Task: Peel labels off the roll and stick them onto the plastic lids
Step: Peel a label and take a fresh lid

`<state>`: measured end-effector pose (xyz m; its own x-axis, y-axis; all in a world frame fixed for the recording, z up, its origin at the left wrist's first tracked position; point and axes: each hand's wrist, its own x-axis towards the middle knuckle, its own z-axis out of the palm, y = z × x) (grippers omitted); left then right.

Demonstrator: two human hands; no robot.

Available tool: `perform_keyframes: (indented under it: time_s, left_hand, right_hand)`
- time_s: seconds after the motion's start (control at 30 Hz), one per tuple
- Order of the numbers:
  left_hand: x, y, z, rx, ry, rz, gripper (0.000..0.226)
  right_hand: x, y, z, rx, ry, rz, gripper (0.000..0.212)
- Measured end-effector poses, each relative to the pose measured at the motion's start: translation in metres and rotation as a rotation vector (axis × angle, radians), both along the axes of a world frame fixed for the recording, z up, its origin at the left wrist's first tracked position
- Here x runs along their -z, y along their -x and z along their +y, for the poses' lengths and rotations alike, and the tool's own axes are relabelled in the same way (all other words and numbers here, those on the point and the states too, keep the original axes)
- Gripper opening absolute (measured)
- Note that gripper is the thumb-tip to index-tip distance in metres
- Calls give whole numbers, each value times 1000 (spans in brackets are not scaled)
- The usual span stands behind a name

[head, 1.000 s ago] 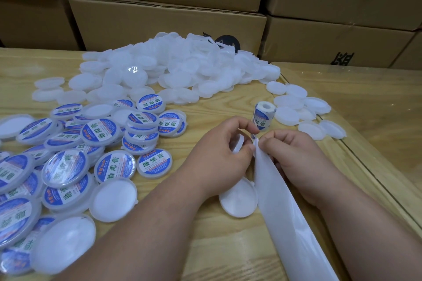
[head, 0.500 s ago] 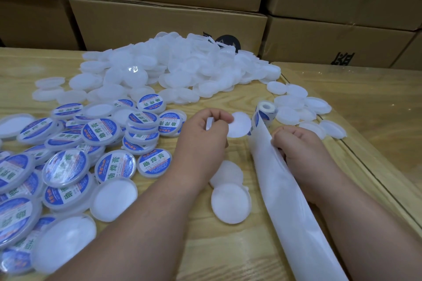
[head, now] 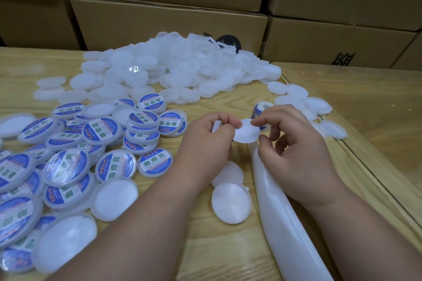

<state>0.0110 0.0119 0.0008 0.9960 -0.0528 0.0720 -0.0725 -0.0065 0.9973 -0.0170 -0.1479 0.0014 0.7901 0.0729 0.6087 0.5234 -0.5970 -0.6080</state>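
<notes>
Two bare hands meet over a wooden table (head: 159, 246). The left hand (head: 205, 143) has its fingers curled, and its thumb and first finger pinch the left edge of a round white plastic lid (head: 245, 133). The lid is up in the air, just above the table. The right hand (head: 294, 155) touches the lid too. Its first finger sits on the top right edge and its thumb is at the lower right edge. I cannot tell if a label is under those fingers.

Just behind the right hand stands the small label roll (head: 260, 109), mostly hidden. A long shiny white backing strip (head: 283, 219) runs from under the right hand toward the bottom of the view.

Two more plain lids (head: 230, 203) lie on the table under the hands, one partly on top of the other.

On the left is a heap of lids with blue and white labels (head: 109, 132) stuck on. A few plain ones are mixed in. At the back of the table is a big pile of plain white lids (head: 182, 70). Some more plain lids (head: 303, 98) lie on the right, past the roll.

Brown cardboard boxes (head: 171, 23) are stacked behind the table.
</notes>
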Motion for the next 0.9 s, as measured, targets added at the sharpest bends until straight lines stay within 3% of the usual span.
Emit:
perform_keyframes:
  time_s: [0.57,0.77,0.9]
  left_hand:
    - [5,-6,0,30,61,52,26]
    - [3,-5,0,126,165,-11,18]
    - [8,-4,-1,94,134,-37,32]
  right_hand:
    - [5,-1,0,42,-28,58,35]
    - [5,-1,7,53,-373,140,31]
    - [4,-4,7,57,-624,244,31]
